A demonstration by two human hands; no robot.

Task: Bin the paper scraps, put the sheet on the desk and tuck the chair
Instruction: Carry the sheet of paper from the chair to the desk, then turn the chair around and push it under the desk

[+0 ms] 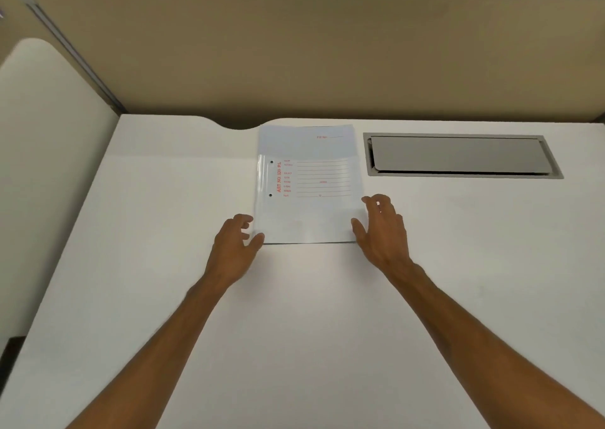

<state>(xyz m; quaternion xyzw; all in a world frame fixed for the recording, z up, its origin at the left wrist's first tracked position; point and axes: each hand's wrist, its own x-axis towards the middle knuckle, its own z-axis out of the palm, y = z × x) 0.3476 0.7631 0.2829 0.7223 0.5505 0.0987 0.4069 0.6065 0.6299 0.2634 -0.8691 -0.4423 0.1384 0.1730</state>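
The printed sheet lies flat on the white bench beside a grey cable hatch, both hands' grip loose and empty, left hand and right hand flanking its near corners.

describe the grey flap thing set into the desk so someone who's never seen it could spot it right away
Start at the white desk and look to its far edge, under the beige partition wall. The grey cable flap is sunk flush into the desktop, just right of the sheet with red print. It is the only grey, framed rectangle; everything around it is plain white.
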